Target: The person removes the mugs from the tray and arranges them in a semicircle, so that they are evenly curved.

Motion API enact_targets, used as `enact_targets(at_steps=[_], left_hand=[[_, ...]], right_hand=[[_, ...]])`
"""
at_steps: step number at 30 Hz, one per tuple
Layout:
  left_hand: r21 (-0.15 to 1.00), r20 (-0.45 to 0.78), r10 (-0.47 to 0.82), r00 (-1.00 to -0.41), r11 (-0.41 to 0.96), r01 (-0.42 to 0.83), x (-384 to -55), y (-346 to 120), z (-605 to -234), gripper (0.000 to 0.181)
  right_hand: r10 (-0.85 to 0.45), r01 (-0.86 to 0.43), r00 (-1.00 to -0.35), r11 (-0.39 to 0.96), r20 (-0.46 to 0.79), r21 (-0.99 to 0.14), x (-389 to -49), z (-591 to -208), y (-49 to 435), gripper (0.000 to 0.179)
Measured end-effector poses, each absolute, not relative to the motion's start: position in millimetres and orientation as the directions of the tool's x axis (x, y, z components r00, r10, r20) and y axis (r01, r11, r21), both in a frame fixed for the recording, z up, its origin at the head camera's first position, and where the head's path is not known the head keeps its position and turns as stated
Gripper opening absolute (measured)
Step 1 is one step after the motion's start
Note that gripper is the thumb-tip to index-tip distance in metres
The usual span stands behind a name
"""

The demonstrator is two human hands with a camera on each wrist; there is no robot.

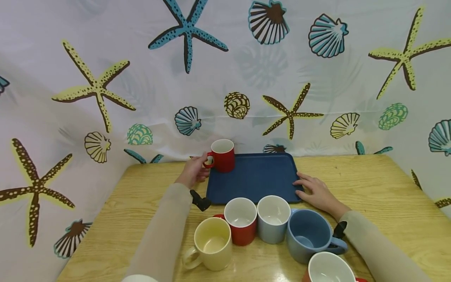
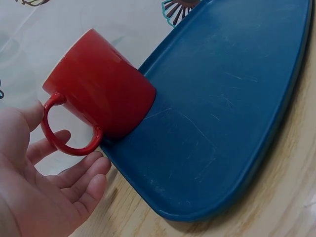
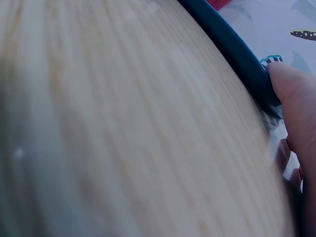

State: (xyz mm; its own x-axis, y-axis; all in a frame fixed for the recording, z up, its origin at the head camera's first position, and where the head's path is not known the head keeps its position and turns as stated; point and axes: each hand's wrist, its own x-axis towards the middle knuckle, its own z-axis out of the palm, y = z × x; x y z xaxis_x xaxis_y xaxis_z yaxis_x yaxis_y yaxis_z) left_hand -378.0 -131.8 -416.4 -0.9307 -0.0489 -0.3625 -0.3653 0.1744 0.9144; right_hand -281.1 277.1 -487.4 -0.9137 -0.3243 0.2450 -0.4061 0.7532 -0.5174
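Note:
A red mug (image 1: 224, 158) with a white inside stands upright on the far left corner of a blue tray (image 1: 262, 176). My left hand (image 1: 193, 170) is at its handle. In the left wrist view the thumb meets the handle's outer side and the index finger (image 2: 58, 138) shows through the loop, a light pinch; the other fingers lie loose below. On the opposite side my right hand (image 1: 318, 194) rests with spread fingers at the tray's right rim. In the right wrist view one digit touches the tray rim (image 3: 232, 44) near its corner.
Along the tray's near side stand a yellow mug (image 1: 213, 244), a second red mug (image 1: 240, 223), a light blue mug (image 1: 273, 219) and a larger blue mug (image 1: 308, 237). Another red mug (image 1: 331, 270) is at the bottom edge. Patterned cloth (image 1: 211, 78) hangs behind the wooden table (image 1: 134, 203).

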Motion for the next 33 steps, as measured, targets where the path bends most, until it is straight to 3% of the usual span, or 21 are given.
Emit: enact_targets(at_steps=[12,23,33], left_hand=[[0.923,-0.341,-0.053,-0.939,0.170,-0.345,-378.0,-132.2,-416.6,0.052],[0.908,-0.356,-0.035,-0.934,0.224,-0.354,-375.6,-131.4,-410.3,0.065],[0.914,-0.378,0.041,-0.925,0.177,-0.366,-372.5,-130.1,-411.3,0.065]], right_hand=[[-0.326,-0.410,-0.912,0.754,0.249,-0.513,-281.4,-488.0,278.3,0.031],[-0.326,-0.403,-0.915,0.760,0.237,-0.510,-279.9,-485.4,276.4,0.031],[-0.324,-0.399,-0.917,0.761,0.234,-0.511,-280.4,-486.2,276.7,0.031]])
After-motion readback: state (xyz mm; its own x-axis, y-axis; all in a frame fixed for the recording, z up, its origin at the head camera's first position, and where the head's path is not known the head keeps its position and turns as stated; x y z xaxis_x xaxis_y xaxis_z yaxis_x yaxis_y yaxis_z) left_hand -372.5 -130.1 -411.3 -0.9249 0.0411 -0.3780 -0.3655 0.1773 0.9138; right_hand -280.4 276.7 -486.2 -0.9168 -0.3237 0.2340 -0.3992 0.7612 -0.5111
